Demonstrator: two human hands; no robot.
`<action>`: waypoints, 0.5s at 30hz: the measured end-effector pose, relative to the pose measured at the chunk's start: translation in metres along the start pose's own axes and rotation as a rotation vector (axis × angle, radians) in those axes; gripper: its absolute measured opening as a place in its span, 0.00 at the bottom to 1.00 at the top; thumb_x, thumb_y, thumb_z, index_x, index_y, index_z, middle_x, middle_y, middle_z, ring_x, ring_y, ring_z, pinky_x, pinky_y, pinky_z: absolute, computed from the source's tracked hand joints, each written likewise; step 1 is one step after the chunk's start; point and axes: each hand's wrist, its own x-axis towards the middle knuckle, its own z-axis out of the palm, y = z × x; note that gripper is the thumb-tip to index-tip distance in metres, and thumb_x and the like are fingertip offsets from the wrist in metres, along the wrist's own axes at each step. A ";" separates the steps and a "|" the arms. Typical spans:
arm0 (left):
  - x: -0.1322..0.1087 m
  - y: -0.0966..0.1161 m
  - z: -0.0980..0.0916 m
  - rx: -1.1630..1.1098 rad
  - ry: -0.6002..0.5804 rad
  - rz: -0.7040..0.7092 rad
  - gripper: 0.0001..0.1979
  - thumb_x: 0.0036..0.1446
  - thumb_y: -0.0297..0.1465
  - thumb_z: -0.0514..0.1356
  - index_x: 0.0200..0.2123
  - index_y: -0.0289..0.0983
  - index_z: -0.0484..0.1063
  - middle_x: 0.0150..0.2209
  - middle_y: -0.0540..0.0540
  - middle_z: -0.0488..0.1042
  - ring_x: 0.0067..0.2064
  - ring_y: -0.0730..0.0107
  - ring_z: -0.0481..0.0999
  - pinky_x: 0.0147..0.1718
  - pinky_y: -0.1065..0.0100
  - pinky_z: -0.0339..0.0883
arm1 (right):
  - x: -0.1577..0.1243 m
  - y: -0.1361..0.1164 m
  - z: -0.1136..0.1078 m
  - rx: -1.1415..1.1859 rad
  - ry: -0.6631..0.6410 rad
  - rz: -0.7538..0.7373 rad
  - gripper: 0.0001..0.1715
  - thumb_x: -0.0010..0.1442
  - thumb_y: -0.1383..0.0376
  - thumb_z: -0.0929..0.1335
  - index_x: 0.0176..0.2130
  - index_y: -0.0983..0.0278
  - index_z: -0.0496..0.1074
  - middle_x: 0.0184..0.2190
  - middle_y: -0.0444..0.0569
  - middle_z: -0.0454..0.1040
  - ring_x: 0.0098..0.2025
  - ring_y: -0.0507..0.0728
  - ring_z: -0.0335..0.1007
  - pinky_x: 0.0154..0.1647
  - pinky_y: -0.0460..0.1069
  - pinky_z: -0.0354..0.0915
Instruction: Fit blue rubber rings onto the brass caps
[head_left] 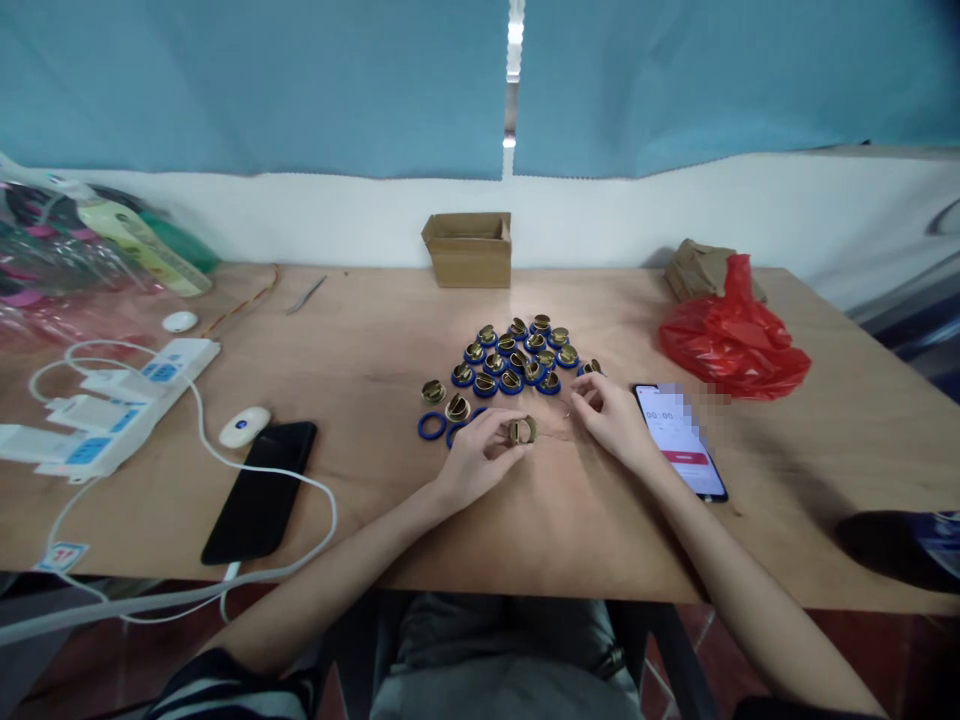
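Note:
My left hand (480, 458) pinches a round brass-coloured metal piece (523, 431) between thumb and fingers, just above the table. To its right, my right hand (611, 420) has thumb and fingertips brought together. A thin, thread-like thing shows near these fingertips, too fine to name. Beyond both hands lies a cluster of similar brass pieces (511, 381), many seated on blue rings. Left of the cluster are two brass pieces, one of them the upper brass piece (433, 391). Close to my left hand lies a loose blue ring (431, 425), with another partly hidden by the fingers.
A cardboard box (471, 255) stands by the wall. On the right are a red plastic bag (735, 340) and a lit phone (679, 440). A black phone (259, 490), white cables and a power strip (135, 410) occupy the left, with bottles (142, 240) behind.

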 end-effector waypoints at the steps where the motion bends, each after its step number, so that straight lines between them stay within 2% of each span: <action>1: 0.000 0.000 0.000 0.016 -0.001 0.010 0.17 0.57 0.30 0.67 0.50 0.41 0.73 0.44 0.45 0.78 0.41 0.67 0.81 0.38 0.68 0.79 | 0.000 0.003 -0.001 -0.042 -0.029 -0.004 0.07 0.61 0.66 0.66 0.40 0.63 0.72 0.30 0.47 0.77 0.29 0.56 0.72 0.32 0.50 0.65; 4: 0.001 0.001 0.000 0.040 -0.006 0.028 0.17 0.58 0.30 0.67 0.50 0.41 0.74 0.44 0.45 0.78 0.42 0.67 0.81 0.40 0.67 0.79 | -0.001 0.007 0.002 -0.115 -0.082 -0.017 0.07 0.60 0.68 0.66 0.40 0.63 0.73 0.33 0.48 0.79 0.31 0.57 0.74 0.33 0.50 0.65; 9: 0.000 0.001 0.000 0.026 -0.018 0.058 0.16 0.59 0.31 0.67 0.50 0.41 0.74 0.46 0.44 0.78 0.45 0.65 0.80 0.39 0.68 0.80 | -0.002 0.006 0.010 -0.242 -0.099 -0.070 0.04 0.58 0.70 0.67 0.36 0.64 0.73 0.36 0.52 0.78 0.35 0.58 0.73 0.37 0.51 0.65; 15: -0.002 -0.003 0.002 0.016 -0.028 0.097 0.17 0.60 0.31 0.66 0.52 0.41 0.73 0.47 0.43 0.77 0.47 0.63 0.80 0.39 0.65 0.81 | -0.002 0.009 0.011 -0.245 -0.105 -0.088 0.06 0.58 0.71 0.68 0.38 0.63 0.73 0.38 0.53 0.77 0.35 0.58 0.72 0.38 0.52 0.65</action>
